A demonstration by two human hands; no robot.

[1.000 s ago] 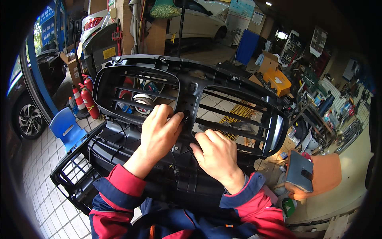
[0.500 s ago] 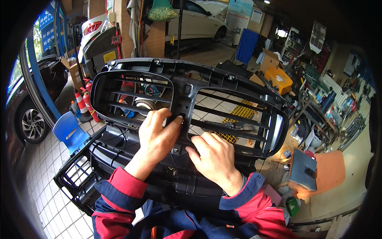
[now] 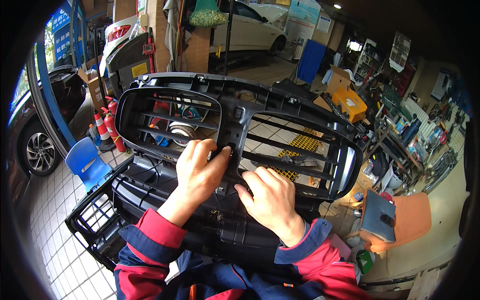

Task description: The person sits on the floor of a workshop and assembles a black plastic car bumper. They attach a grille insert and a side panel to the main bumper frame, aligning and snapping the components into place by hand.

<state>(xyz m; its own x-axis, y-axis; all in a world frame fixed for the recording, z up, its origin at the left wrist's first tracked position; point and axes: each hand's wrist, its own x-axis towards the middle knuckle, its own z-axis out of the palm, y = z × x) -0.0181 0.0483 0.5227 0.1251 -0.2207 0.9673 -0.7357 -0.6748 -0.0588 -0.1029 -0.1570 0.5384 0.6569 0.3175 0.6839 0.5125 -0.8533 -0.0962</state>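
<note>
A black car grille frame [image 3: 239,111] with two slatted openings stands in front of me, above a larger black plastic bumper part [image 3: 150,187]. My left hand [image 3: 197,167] is closed at the frame's middle bar, its fingers curled over the left opening's inner edge. Its thumb presses on a small dark clip-like spot in that bar. My right hand [image 3: 270,197] grips the lower inner rim of the right opening, fingers bent over the edge and thumb apart on the near side. What the fingertips touch behind the frame is hidden.
A blue chair [image 3: 89,162], a traffic cone [image 3: 101,129] and red fire extinguishers [image 3: 114,132] stand left, beside a dark car [image 3: 40,145]. An orange chair [image 3: 412,217] with a dark cushion stands right. Behind lie a yellow grate [image 3: 302,142] and a cluttered bench [image 3: 400,145].
The view has shifted slightly. Both hands keep nearly the same hold on the grille frame, and the left thumb still presses at the middle bar.
</note>
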